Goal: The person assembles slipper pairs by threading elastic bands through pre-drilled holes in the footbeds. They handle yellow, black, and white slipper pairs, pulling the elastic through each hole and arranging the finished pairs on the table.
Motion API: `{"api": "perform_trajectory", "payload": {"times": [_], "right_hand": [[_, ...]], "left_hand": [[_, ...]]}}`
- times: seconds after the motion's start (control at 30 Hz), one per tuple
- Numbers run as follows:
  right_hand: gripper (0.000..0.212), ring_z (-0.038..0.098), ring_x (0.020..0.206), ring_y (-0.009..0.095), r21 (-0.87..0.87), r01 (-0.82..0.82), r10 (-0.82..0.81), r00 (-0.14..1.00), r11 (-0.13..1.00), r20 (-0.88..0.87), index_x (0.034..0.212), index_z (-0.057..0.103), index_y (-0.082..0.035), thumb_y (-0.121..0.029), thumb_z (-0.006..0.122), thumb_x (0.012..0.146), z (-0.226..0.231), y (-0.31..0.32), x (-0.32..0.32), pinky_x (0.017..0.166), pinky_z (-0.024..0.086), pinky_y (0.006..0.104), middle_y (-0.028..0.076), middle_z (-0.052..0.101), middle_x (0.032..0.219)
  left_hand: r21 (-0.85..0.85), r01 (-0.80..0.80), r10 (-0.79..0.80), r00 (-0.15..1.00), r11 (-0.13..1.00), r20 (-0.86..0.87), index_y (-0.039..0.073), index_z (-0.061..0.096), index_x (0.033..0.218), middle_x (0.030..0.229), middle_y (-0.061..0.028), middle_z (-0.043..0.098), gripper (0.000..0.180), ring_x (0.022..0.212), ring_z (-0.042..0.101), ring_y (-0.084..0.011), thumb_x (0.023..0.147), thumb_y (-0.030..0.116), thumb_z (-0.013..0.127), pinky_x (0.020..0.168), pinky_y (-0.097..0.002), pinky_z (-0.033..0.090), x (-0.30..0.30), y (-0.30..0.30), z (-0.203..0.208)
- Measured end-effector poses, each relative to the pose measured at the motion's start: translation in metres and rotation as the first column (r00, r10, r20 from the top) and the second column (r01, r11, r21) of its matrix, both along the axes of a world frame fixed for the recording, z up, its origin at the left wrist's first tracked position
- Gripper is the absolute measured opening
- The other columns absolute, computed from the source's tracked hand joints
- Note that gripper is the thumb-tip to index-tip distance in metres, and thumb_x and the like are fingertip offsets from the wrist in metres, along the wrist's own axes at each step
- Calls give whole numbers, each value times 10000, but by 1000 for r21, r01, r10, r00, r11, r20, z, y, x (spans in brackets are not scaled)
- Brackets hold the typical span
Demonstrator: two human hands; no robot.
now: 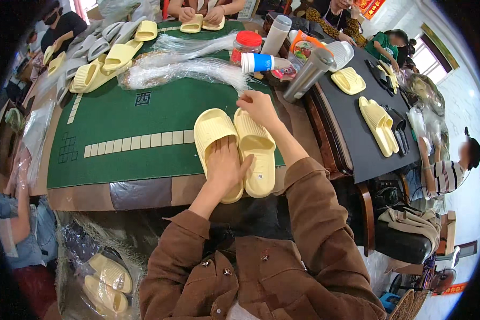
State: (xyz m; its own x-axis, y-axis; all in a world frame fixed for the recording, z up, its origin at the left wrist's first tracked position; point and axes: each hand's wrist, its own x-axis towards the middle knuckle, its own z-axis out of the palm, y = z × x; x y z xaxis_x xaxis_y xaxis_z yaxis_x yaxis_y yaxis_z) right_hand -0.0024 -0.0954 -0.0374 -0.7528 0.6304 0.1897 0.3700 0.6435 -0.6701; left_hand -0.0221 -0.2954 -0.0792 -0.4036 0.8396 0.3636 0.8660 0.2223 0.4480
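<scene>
A pair of pale yellow slide slippers lies side by side at the table's near edge, toes pointing away from me. My left hand (224,166) has its fingers under the strap of the left slipper (214,128), and its thumb reaches across onto the right slipper (260,178), holding the two together. At the toe of the right slipper, my right hand (258,109) is closed in a pinch; what its fingertips hold is too thin to make out. Just beyond it are the loose ends of a bundle of clear plastic strands (192,72).
Several yellow and grey slippers (120,56) pile up at the far left. A red-lidded jar (246,45), a paper cup (256,62) and a steel flask (310,74) stand or lie far right. White tiles (138,142) line the green mat (117,114). Other people work around the tables.
</scene>
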Motion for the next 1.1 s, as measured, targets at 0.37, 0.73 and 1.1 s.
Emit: {"api": "perform_trajectory", "payload": {"times": [0.37,0.73,1.1], "right_hand": [[210,645,862,371,152,-92,71,988,984,139,938,684,-88,-246,612,818,-4,-17,-32,792,504,460,184,680,863],[165,666,696,202,-174,25,-69,966,984,-251,852,692,-7,-139,685,753,-1,-20,-23,652,510,329,131,690,757],[151,622,757,82,-541,-154,-190,829,827,-526,993,636,-16,-88,650,860,-1,-21,11,647,506,227,33,679,856]], "left_hand": [[-45,-27,26,1000,999,-12,-94,428,1214,1170,-273,507,697,1123,495,-413,854,483,579,948,-459,416,2,5,4],[76,65,-86,948,995,308,-70,474,1156,1124,-268,513,569,1093,487,-415,840,373,640,915,-457,418,-7,-4,17],[451,115,-173,981,885,89,7,639,1014,988,-155,651,184,852,656,-302,837,25,593,715,-341,533,-9,-37,50]]}}
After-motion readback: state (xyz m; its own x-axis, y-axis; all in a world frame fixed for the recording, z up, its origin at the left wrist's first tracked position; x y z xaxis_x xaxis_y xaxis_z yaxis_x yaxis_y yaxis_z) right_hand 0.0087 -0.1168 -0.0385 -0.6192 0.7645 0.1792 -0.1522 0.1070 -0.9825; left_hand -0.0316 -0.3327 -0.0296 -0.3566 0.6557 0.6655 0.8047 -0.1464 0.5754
